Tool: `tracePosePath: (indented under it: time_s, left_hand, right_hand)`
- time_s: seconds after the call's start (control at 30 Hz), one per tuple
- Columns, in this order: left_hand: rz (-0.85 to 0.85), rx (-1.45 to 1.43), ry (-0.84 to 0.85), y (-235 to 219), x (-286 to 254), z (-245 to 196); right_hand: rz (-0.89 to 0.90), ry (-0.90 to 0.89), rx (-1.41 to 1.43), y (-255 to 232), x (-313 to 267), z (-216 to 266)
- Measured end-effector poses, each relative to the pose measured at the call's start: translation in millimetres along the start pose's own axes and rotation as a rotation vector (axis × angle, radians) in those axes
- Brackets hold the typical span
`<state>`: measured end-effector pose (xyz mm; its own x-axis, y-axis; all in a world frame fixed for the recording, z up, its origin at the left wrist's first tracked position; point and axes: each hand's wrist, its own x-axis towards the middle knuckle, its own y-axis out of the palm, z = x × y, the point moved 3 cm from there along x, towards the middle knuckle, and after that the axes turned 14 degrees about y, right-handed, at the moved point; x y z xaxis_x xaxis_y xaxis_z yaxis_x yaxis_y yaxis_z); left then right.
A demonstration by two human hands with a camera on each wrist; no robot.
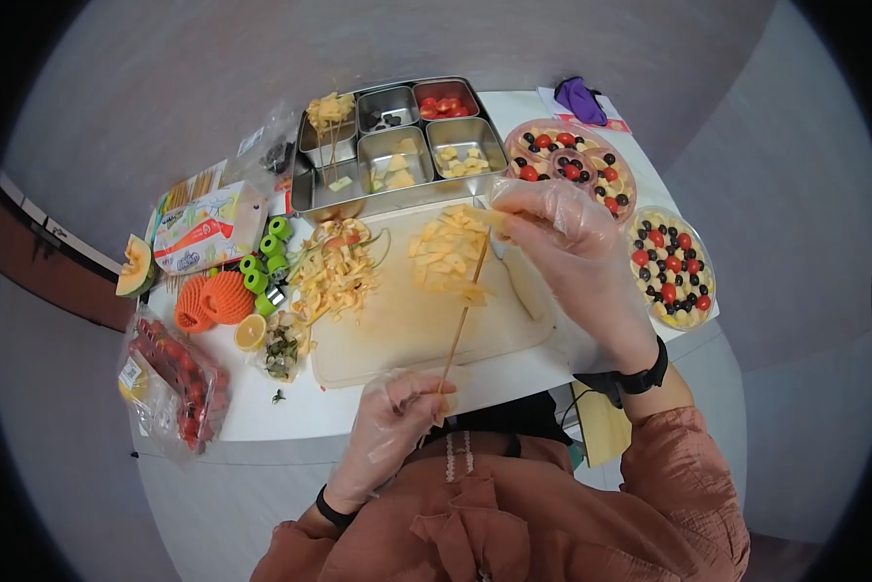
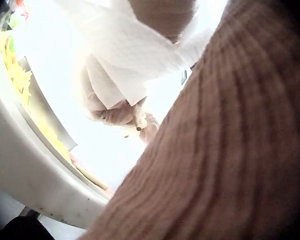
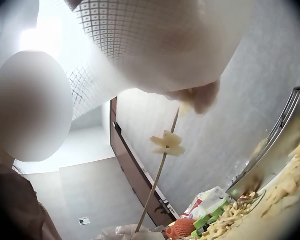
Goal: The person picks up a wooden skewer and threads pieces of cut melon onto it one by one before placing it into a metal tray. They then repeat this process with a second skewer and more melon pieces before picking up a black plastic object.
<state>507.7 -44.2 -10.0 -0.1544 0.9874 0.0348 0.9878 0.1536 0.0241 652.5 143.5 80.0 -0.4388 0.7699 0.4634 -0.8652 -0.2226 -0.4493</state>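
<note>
Head, left hand [image 1: 387, 427]: fingers curled, grips skewer [image 1: 460, 339] low end, by table [image 1: 344, 417] front edge
Head, right hand [image 1: 576, 242]: pinches yellow fruit piece [image 1: 492, 221] near skewer top
Head, skewer: slants over cutting board [image 1: 397, 354], threaded slice [image 1: 467, 291] partway up
Head, metal tray [image 1: 358, 207]: table back edge
Left wrist, left hand: on skewer end, glare hides rest
Right wrist, fruit piece: by skewer point, above threaded slice

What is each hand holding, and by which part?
The left hand grips the skewer near its lower end; the right hand pinches a yellow fruit piece by one end, near the skewer's tip.
</note>
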Motion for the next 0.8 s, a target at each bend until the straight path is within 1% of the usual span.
tracePosePath:
  time_s: [0.07,0.2,0.27,0.37,0.5,0.67,0.8]
  left_hand:
    - [0.002,-0.004,-0.023,1,0,0]
    - [-0.007,-0.007,-0.023,1,-1,6]
    - [-0.014,-0.025,-0.012,1,-2,9]
    - [-0.022,-0.018,-0.028,1,-2,8]
    - [-0.013,-0.024,-0.041,1,-1,9]
    - [-0.031,-0.05,-0.079,0,-1,12]
    - [-0.033,-0.073,-0.092,0,-1,13]
  right_hand:
    - [-0.005,-0.025,-0.097,0,-2,3]
    - [-0.019,0.002,-0.125,2,-4,1]
    - [-0.05,-0.094,-0.115,3,-4,-1]
    - [-0.042,-0.061,-0.105,5,-6,-4]
    - [-0.031,-0.081,-0.148,7,-5,-3]
    - [-0.076,-0.201,-0.177,10,-5,-5]
    - [-0.046,-0.211,-0.199,11,-5,-7]
